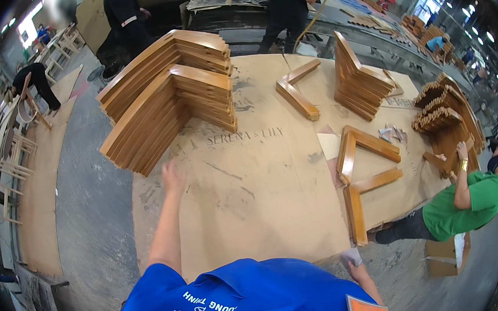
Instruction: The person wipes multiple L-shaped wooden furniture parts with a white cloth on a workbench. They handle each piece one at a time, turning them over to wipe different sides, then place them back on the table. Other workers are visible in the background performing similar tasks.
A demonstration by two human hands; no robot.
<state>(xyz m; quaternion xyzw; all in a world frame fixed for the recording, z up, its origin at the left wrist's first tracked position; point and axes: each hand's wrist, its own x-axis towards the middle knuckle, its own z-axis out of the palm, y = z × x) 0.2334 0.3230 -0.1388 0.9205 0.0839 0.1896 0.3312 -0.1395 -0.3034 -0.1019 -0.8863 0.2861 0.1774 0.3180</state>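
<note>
My left hand [173,179] is just off the lower right corner of the nearer stack of angled, varnished wooden pieces [171,107]. Its fingers look stretched out, and nothing shows in them. In my right hand [360,271], low at the table's near edge, is a small pale grey sheet [351,256], which may be sandpaper or cloth. Just beyond that hand, an L-shaped wooden piece [355,213] lies at the cardboard's right edge. Another angled piece [347,154] lies above it. Both have a glossy brown finish.
Cardboard [243,207] covers the table. Behind lie a single angled piece [300,87] and a further stack [358,85]. At the right, a person in green [465,201] touches another stack [449,120]. Crumpled paper [394,134] lies near the loose pieces.
</note>
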